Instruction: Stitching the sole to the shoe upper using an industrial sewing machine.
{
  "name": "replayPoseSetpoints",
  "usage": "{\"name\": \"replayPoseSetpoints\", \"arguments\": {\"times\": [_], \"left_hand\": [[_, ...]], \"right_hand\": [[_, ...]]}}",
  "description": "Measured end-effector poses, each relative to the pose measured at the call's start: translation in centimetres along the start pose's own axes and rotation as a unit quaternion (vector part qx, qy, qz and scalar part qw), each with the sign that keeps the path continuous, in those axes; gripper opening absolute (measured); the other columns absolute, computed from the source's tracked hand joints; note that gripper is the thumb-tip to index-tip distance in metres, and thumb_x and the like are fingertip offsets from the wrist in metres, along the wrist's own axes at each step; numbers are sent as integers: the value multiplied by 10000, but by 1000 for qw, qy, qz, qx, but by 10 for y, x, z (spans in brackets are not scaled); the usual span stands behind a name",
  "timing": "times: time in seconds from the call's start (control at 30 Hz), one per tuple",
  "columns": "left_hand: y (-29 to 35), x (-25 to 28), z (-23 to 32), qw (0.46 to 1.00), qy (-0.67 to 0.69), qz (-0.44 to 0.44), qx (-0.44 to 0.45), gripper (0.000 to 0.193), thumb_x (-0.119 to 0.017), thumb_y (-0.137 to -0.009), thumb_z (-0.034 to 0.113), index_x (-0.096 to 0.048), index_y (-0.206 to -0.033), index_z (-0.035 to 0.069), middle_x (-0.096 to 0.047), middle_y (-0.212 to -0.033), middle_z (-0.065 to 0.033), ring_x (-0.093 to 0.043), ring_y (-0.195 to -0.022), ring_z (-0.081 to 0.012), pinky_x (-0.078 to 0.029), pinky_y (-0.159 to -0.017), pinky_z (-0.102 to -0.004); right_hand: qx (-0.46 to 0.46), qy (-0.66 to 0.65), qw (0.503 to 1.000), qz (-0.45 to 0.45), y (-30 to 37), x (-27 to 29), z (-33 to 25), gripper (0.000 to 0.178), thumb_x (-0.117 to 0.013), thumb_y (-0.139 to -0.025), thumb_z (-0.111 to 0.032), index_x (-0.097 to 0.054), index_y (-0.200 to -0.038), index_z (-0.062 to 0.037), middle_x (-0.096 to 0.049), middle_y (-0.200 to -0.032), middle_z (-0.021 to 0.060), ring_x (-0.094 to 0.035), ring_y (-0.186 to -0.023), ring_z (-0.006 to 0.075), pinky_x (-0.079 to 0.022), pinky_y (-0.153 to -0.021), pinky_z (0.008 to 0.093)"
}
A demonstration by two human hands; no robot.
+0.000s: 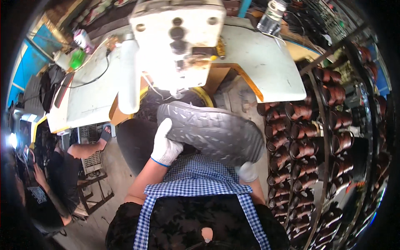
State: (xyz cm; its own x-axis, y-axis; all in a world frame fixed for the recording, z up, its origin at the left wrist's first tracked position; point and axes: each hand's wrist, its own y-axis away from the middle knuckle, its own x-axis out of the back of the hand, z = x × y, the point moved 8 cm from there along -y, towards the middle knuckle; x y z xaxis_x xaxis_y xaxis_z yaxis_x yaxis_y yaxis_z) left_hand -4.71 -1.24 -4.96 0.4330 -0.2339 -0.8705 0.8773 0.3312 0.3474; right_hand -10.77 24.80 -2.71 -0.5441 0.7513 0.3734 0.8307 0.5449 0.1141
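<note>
A black sole (pixel 212 131) with a deep tread sits at the centre of the frame, slanting from upper left to lower right, its tread facing up. The left hand (pixel 166 143), in a white glove, grasps its left end, thumb pressed on the tread. The right hand (pixel 248 171), also gloved, is at the lower right end; its fingers are mostly hidden behind the sole, so I cannot tell how they close.

Just above the sole stands a white machine (pixel 177 25), set between the two wings of a pale table (pixel 275 81). Beneath the machine, a round bin (pixel 207 96) with a yellow rim holds a heap of dark scraps.

At the upper right of the frame, a clear bottle (pixel 271 20) stands by the table's back edge; its fill is hard to make out. Along the right side, a metal rack (pixel 333 52) carries rows of brown shoes (pixel 302 129). On the left, a grey crate (pixel 91 161) sits near a seated person (pixel 62 179) in dark clothes; its contents are unclear.
</note>
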Motion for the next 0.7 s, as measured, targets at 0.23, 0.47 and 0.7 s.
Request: {"name": "replayPoseSetpoints", "arguments": {"times": [0.23, 0.47, 0.7], "left_hand": [[20, -58, 13, 871, -360, -334, -21, 877, -596, -936, 584, -286, -1560, 52, -365, -1586, -145, -383, -1449, -289, -352, -1186, -458], [-28, -80, 4, 881, -296, -367, 48, 970, -888, -744, 172, -353, -1528, -29, -486, -1503, -127, -486, -1330, -188, -408, -1108, -355], [-38, -71, 22, 879, -258, -399, 40, 1053, -903, -658, 265, -365, -1508, -44, -486, -1492, -190, -500, -1354, -282, -420, -1116, -413]], "right_hand": [[-59, -585, 807, 53, -19, -10, 21, 782, -656, -861, -389, -378, -1498, -33, -517, -1442, 185, -535, -1304, 367, -399, -1127, 553], [-9, -614, 778, 131, -64, 21, 43, 831, -733, -813, -386, -386, -1515, -106, -512, -1467, 126, -521, -1316, 358, -398, -1117, 579], [58, -509, 854, 91, -60, 27, 0, 880, -799, -755, -389, -414, -1496, -113, -532, -1428, 121, -535, -1296, 340, -469, -1070, 548]]}}
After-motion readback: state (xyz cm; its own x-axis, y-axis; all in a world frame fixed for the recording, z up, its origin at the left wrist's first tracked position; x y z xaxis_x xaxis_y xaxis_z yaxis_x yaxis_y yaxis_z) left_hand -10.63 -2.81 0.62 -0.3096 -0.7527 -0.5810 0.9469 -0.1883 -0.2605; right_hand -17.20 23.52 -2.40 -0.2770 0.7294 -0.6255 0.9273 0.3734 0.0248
